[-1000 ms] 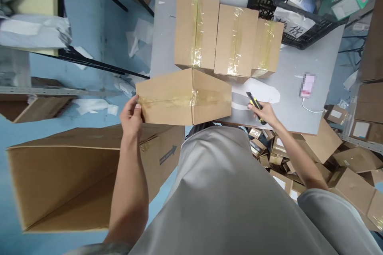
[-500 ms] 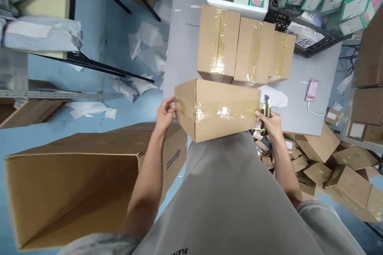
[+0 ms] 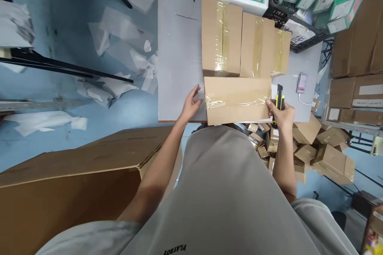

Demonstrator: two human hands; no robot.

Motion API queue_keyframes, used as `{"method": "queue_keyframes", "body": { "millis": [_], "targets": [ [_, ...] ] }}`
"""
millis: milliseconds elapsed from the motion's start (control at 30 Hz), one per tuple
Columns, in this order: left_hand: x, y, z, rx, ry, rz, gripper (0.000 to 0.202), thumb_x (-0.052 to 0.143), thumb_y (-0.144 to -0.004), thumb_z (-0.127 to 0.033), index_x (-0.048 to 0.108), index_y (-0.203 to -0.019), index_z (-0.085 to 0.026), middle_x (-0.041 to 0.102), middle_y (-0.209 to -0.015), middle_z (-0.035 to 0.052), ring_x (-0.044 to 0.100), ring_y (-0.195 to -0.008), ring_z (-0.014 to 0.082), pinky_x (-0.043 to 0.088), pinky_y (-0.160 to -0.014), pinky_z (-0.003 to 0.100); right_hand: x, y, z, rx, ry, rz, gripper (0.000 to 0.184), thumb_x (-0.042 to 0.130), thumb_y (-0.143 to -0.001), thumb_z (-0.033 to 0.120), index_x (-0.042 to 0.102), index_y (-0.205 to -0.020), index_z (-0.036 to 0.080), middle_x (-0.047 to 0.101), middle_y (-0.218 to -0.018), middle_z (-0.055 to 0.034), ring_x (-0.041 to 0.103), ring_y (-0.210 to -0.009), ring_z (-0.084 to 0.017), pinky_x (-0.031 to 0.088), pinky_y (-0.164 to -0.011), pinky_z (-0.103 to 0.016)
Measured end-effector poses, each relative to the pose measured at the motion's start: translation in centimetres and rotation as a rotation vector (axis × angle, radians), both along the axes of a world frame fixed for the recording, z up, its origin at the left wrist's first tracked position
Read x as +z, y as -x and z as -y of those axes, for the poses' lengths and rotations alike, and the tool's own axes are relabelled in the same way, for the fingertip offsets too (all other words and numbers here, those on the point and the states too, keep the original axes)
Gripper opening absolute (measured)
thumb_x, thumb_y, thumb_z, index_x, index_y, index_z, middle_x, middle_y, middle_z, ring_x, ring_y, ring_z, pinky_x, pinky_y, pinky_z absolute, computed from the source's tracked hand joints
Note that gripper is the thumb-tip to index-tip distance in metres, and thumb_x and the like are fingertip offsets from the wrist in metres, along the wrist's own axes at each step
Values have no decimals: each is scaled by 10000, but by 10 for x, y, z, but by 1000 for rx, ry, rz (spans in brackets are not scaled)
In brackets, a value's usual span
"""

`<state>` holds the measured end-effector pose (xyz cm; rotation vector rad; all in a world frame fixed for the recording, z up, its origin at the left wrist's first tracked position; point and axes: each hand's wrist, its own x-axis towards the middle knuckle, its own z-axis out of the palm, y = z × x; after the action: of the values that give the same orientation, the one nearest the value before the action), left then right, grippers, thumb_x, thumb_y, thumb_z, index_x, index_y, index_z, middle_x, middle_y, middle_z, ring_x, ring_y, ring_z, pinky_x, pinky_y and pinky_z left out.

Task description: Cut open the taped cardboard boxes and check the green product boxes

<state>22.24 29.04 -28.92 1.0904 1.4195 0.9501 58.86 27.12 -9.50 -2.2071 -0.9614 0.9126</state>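
Note:
A taped cardboard box [image 3: 239, 92] lies at the front edge of the grey table [image 3: 179, 59], square in front of my body. My left hand [image 3: 192, 104] is just off the box's left end, its fingers spread and holding nothing. In my right hand [image 3: 283, 116] is a black and yellow utility knife [image 3: 279, 97], pointing away from me. The thumb of that hand rests against the box's right end. Whether the knife's blade is out, I cannot tell.
Behind it stand taped boxes [image 3: 221, 36], a white foam bin [image 3: 239, 0] of green cartons and a black crate [image 3: 311, 42]. A phone [image 3: 302, 83] with a cable lies right. A large open carton [image 3: 89, 155] is at lower left; small boxes [image 3: 332, 163] are heaped at right.
The box has turned straighter and now sits against the taped boxes behind it. My left hand has come away from its left end. The right hand still grips the knife.

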Motion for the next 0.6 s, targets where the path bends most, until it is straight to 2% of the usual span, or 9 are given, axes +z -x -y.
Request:
{"method": "queue_keyframes", "body": {
  "millis": [67,133,200,267,333,433,533,600],
  "targets": [
    [31,6,-13,9,-74,56,693,781,-948,-601,696,-1542,-253,664,-1651,169,609,-1560,373,555,-1239,548,3,3,2,1,16,40,596,905,-708,693,816,-936,150,664,-606,11,638,-571,-187,515,-569,-304],
    [66,6,-28,-53,-138,95,581,727,-1011,-587,729,-1499,-271,713,-1590,134,652,-1511,346,547,-1257,540,9,6,7,16,45,117,587,867,-763,716,799,-929,157,672,-614,1,654,-593,-207,518,-588,-310],
    [96,3,-43,-135,-165,84,496,742,-1014,-546,774,-1419,-262,765,-1487,110,710,-1417,323,568,-1240,521,20,14,13,52,46,281,552,808,-845,719,776,-928,174,705,-663,-23,679,-653,-232,540,-642,-327],
    [116,0,-55,-198,-178,57,421,805,-967,-476,810,-1318,-241,798,-1389,91,744,-1323,302,599,-1200,493,36,30,21,102,21,424,494,725,-947,683,756,-978,191,756,-759,-54,709,-727,-256,566,-715,-350],
    [124,-1,-65,-244,-171,54,362,843,-924,-412,825,-1235,-227,813,-1325,79,759,-1250,284,625,-1149,464,53,57,31,172,14,421,448,614,-1048,626,743,-1090,199,799,-858,-81,745,-777,-271,584,-759,-362],
    [123,4,-75,-298,-141,77,329,863,-885,-366,831,-1180,-224,821,-1273,72,769,-1166,264,652,-1059,427,73,112,45,358,81,214,451,496,-1134,529,695,-1368,199,851,-1000,-99,803,-807,-269,612,-773,-349],
    [120,10,-80,-340,-122,74,333,873,-852,-351,835,-1156,-220,829,-1222,71,769,-1110,259,660,-964,397,80,164,48,569,176,148,533,463,-1164,425,564,-1640,206,879,-1053,-94,846,-843,-280,627,-803,-338],
    [120,12,-83,-359,-121,74,340,874,-840,-356,838,-1146,-213,834,-1200,73,768,-1089,262,654,-920,383,79,189,44,673,236,202,569,444,-1176,377,513,-1713,203,890,-1065,-109,865,-943,-314,630,-854,-352]
  ]
}}
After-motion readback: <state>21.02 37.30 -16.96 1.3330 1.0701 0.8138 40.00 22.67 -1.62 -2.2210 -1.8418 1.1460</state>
